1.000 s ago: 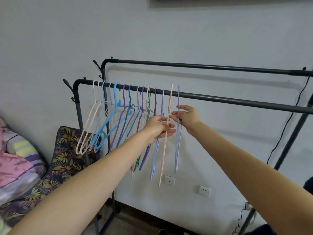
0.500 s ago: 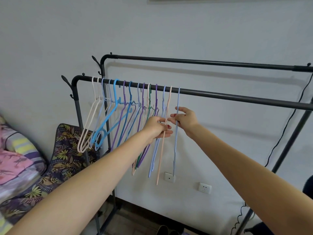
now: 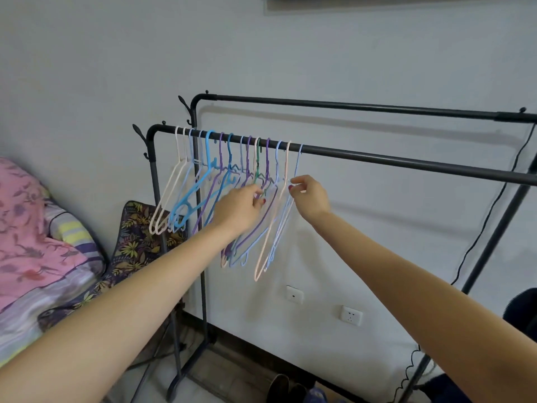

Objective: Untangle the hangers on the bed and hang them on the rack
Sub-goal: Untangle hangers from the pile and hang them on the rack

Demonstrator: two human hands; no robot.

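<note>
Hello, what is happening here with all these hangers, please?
A person is putting plastic hangers in order on the front rail of a dark clothes rack. The left hand reaches among the purple and green ones in the middle of the row. The right hand pinches the last light blue hanger at the row's right end. The back rail is bare.

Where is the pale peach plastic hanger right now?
In the head view, the pale peach plastic hanger hangs on the front black metal rail, second from the row's right end, beside the light blue hanger, between the two hands.
</note>
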